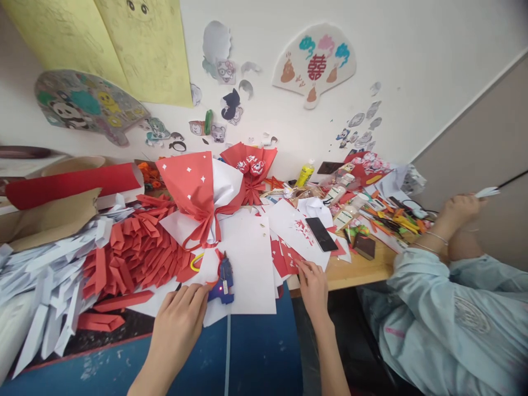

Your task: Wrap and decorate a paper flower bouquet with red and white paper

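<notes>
My left hand (185, 311) is closed beside a blue glue gun (226, 280) with a small red light. Something orange shows at its fingertips and a dark tip pokes out above the knuckles; what the fingers hold is mostly hidden. A yellow loop (197, 262), perhaps a handle, lies just above. My right hand (314, 289) has its fingertips together on the edge of red paper with white marks (290, 257). White sheets (251, 275) lie between the hands. Behind them stands a bouquet wrapped in red and white paper (198, 192).
Folded red paper strips (140, 242) and white ones (45, 297) are heaped at left. A black phone (320, 234) lies on paper at right. Bottles (346, 214) and pens clutter the back right. Another person's hand (460, 212) holds something white at far right.
</notes>
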Tool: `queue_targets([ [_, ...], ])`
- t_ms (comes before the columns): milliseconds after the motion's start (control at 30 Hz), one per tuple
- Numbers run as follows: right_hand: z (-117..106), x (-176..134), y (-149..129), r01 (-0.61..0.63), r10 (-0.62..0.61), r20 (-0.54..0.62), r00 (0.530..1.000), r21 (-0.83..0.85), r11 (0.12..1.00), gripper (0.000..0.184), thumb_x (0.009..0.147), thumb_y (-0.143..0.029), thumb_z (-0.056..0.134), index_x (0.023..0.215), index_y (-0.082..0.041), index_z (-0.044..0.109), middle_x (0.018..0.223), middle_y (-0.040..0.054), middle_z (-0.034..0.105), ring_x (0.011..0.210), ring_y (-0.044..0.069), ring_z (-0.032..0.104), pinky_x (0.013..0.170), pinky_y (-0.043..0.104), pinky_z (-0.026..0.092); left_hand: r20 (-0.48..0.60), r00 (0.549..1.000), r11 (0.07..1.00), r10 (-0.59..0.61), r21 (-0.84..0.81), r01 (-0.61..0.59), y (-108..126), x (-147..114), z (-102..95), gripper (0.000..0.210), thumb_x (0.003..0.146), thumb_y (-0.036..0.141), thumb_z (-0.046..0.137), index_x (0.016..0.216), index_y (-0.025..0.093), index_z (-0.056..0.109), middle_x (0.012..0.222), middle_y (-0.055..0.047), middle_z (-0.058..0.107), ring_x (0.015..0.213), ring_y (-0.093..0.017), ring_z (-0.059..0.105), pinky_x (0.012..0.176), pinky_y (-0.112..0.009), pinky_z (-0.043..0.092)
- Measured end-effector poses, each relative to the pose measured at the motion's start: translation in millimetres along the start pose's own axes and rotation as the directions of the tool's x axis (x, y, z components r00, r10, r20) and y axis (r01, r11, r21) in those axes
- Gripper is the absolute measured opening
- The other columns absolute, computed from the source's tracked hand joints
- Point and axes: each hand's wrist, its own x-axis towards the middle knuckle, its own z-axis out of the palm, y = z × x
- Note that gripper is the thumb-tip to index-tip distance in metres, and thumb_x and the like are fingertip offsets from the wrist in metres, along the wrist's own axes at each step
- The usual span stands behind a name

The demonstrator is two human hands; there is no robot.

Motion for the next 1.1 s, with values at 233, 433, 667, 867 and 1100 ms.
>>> queue_targets([
  [233, -2.3, 10.4, -7.6, -0.001, 0.02, 0.124, 0.992, -0.151, 0.988, 0.062, 0.086, 0.0, 0.04, 0.138, -0.029, 0.059, 0.124, 0.0079, 0.059, 0.103, 0.023, 0.053, 0.086, 0.036, 0.043, 0.009, 1.0, 1.0, 0.0, -0.01, 0.0, -1.3, -0.3, 1.4, 0.016, 0.1, 0.016, 0.046, 0.104, 0.017, 0.062, 0.095, -0.007, 0.07, 0.082, -0.023, 0.062, 0.077, -0.037, 0.038],
  [433, -1.4, 23.9, -11.0, -0.001, 0.039, 0.19, 0.981, -0.199, 0.98, 0.063, 0.082, 0.002, 0.044, 0.132, -0.032, 0.064, 0.129, 0.0057, 0.058, 0.106, 0.023, 0.052, 0.083, 0.034, 0.04, 0.005, 1.0, 1.0, 0.004, 0.019, -0.004, -4.4, -0.8, 0.1, 0.022, 0.101, 0.016, 0.042, 0.104, 0.016, 0.064, 0.096, -0.007, 0.071, 0.082, -0.022, 0.063, 0.078, -0.036, 0.038],
  [667, 6.5, 40.1, -6.4, 0.02, -0.011, 0.126, 0.992, -0.076, 0.997, 0.028, 0.097, -0.029, 0.05, 0.109, -0.024, 0.074, 0.113, 0.0075, 0.066, 0.098, 0.025, 0.055, 0.082, 0.038, 0.041, 0.008, 1.0, 0.999, 0.002, 0.036, -0.003, -6.8, -0.3, -1.8, 0.022, 0.101, 0.016, 0.042, 0.104, 0.017, 0.064, 0.096, -0.007, 0.072, 0.083, -0.022, 0.065, 0.08, -0.037, 0.038],
  [867, 10.4, 53.2, -7.8, 0.072, -0.06, 0.104, 0.993, -0.114, 0.991, 0.026, 0.096, -0.03, 0.054, 0.084, -0.023, 0.075, 0.098, 0.006, 0.069, 0.092, 0.024, 0.056, 0.076, 0.037, 0.037, -0.016, 1.0, 0.999, -0.021, 0.033, 0.021, -8.7, 3.0, -11.5, 0.019, 0.1, 0.013, 0.043, 0.104, 0.017, 0.061, 0.095, -0.007, 0.071, 0.082, -0.022, 0.064, 0.079, -0.036, 0.036],
  [1100, 18.3, 54.9, -9.8, 0.119, -0.107, 0.086, 0.991, -0.149, 0.982, 0.03, 0.097, -0.026, 0.05, 0.078, -0.02, 0.073, 0.096, 0.0052, 0.071, 0.09, 0.023, 0.055, 0.075, 0.036, 0.034, -0.039, 0.997, 0.997, -0.059, 0.04, 0.06, -14.1, 1.2, -19.2, 0.02, 0.099, 0.011, 0.042, 0.102, 0.017, 0.06, 0.093, -0.007, 0.07, 0.08, -0.022, 0.063, 0.079, -0.036, 0.035],
])
